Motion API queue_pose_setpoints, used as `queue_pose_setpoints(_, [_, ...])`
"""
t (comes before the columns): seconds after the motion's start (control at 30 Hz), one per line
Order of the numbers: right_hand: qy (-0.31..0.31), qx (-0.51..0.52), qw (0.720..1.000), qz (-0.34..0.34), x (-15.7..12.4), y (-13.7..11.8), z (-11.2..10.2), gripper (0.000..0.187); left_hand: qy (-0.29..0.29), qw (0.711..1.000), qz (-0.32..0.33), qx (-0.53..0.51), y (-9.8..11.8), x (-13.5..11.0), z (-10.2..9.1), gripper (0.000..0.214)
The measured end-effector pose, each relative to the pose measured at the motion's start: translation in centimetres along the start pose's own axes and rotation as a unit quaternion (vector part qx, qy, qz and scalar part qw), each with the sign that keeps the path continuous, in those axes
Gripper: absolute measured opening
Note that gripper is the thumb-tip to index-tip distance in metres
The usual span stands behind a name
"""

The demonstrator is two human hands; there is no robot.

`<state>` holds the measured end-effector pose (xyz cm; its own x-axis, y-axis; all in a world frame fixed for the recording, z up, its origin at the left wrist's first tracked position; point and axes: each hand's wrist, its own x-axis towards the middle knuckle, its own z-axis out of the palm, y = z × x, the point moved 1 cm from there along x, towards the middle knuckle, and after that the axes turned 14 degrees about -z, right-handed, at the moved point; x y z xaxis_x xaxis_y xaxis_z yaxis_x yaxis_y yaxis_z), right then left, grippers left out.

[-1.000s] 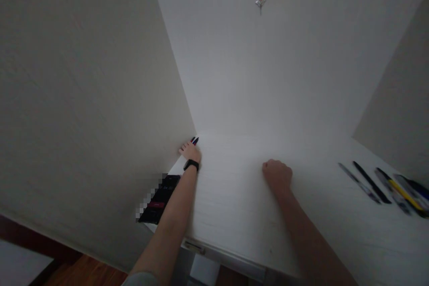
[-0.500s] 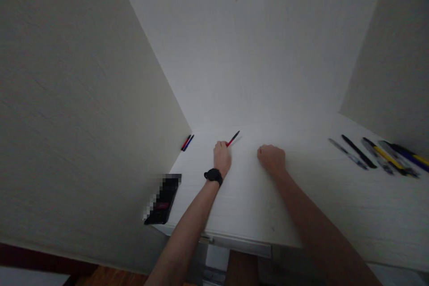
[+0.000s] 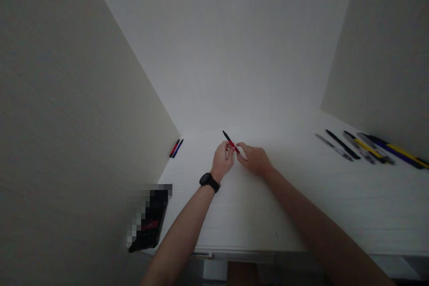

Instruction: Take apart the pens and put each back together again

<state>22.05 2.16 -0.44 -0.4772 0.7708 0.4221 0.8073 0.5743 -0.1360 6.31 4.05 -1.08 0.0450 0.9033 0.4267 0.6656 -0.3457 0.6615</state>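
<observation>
A red and black pen (image 3: 227, 136) is pinched in the fingers of my left hand (image 3: 222, 160), tilted with its black end up and to the left. My right hand (image 3: 255, 159) is close by on the right. Its thumb and forefinger are apart, one on either side of the pen's lower end; whether they touch it I cannot tell. Both hands are over the white desk (image 3: 244, 205), and a black watch (image 3: 209, 180) is on my left wrist.
At the back left a red pen (image 3: 174, 148) and a blue pen (image 3: 178, 148) lie side by side. Several pens lie in a row at the right, among them a black pen (image 3: 342, 144) and a yellow and black pen (image 3: 370, 148). A partly pixelated dark object (image 3: 152, 221) rests at the front left.
My right hand has moved left to the pen, and its closed fingers have parted. The pen in my left hand has turned from leaning right to leaning left. The view has shifted slightly.
</observation>
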Motion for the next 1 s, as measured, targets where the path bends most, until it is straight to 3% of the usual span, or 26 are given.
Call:
queue_pose_setpoints(0.13, [-0.01,0.0,1.0,-0.022,0.1,0.2,0.3,0.041,-0.035,0.998,0.037,0.037,0.2,-0.2,0.0,0.022])
queue_pose_setpoints(0.27, [-0.02,-0.025,0.999,-0.035,0.1,0.4,0.4,0.045,0.048,0.997,0.046,0.045,0.2,-0.1,-0.8,0.033])
queue_pose_setpoints(0.4, [-0.044,-0.035,0.997,-0.054,0.0,0.3,0.4,0.041,0.132,0.989,-0.008,0.065,0.0,0.1,-1.3,0.038])
queue_pose_setpoints(0.57, [-0.052,-0.028,0.996,-0.06,0.0,0.2,0.4,0.034,0.128,0.975,-0.061,0.172,-0.3,0.4,-1.3,0.041])
queue_pose_setpoints(0.8, [-0.004,-0.018,0.996,-0.091,0.3,0.2,0.5,0.025,0.152,0.981,-0.028,0.116,-0.4,0.2,-1.4,0.039])
queue_pose_setpoints(1.0, [-0.03,0.021,0.997,-0.075,0.5,-0.3,1.0,0.03,0.15,0.988,0.014,0.027,-0.5,0.1,-1.5,0.041])
